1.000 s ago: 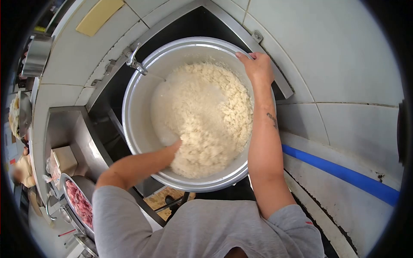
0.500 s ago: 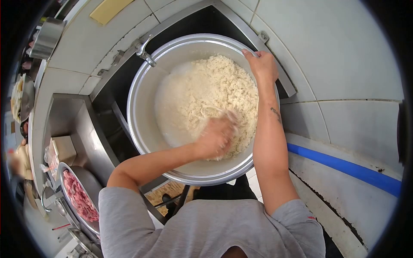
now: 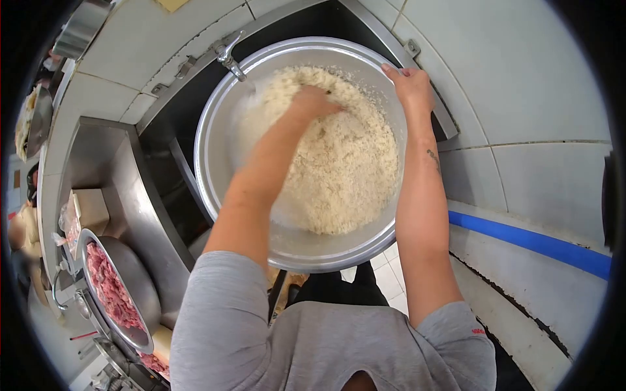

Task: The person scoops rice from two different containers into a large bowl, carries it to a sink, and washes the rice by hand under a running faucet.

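Note:
A large round metal basin [image 3: 202, 153] holds a heap of wet, pale rice [image 3: 349, 176], with cloudy water along its left side. My left hand [image 3: 314, 104] is in the rice near the far side of the basin. Its fingers are partly buried and smeared by motion, so their grip does not show. At the upper right, my right hand [image 3: 412, 88] grips the basin's rim, thumb over the edge and fingers outside. A metal tap [image 3: 229, 58] reaches over the far left rim, and water seems to run from it.
The basin sits over a dark steel sink [image 3: 163, 163] against a tiled wall [image 3: 521, 78]. Left of it is a steel trough [image 3: 120, 156] with a white block [image 3: 91, 207]. A metal bowl of raw meat [image 3: 114, 287] stands nearer me. A blue pipe [image 3: 528, 241] runs along the right.
My left hand has swept from the near part of the rice to the far side, and the rice has shifted and spread. My right hand stays on the rim.

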Demonstrator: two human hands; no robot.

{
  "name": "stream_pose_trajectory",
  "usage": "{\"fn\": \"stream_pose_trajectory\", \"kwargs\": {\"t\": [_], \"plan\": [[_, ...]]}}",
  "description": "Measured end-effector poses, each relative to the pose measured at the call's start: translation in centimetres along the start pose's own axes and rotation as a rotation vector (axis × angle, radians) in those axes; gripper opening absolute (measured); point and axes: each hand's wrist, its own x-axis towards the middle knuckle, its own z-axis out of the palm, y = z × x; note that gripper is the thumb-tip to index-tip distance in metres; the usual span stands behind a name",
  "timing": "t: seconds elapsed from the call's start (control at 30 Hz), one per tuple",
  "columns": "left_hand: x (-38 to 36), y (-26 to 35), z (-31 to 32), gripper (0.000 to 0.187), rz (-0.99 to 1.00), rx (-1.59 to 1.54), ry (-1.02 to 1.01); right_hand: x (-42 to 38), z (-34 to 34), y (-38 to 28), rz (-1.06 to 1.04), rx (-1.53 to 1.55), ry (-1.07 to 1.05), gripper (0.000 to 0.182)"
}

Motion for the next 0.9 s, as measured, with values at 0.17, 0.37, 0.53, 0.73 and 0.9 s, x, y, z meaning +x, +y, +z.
{"fn": "stream_pose_trajectory", "kwargs": {"t": [0.17, 0.37, 0.53, 0.73, 0.9], "plan": [[-6.9, -6.9, 3.5, 0.078, 0.04, -0.187, -0.117, 0.2, -0.1, -0.2, 0.02, -0.007, -0.02, 0.055], [-10.0, -7.0, -0.5, 0.038, 0.261, -0.764, -0.264, -0.6, -0.6, -1.3, 0.063, -0.052, -0.026, 0.056], [4.4, -8.1, -0.1, 0.022, 0.168, -0.117, 0.779, -0.9, -0.6, -1.7, 0.055, -0.072, -0.009, 0.057], [0.5, 12.2, 2.7, 0.031, 0.289, -0.233, 0.299, -0.7, -0.7, -1.7, 0.051, -0.088, 0.005, 0.057], [-12.5, 12.5, 5.8, 0.058, 0.737, 0.032, -0.198, -0.7, -0.2, -1.3, 0.035, -0.067, 0.01, 0.056]]}}
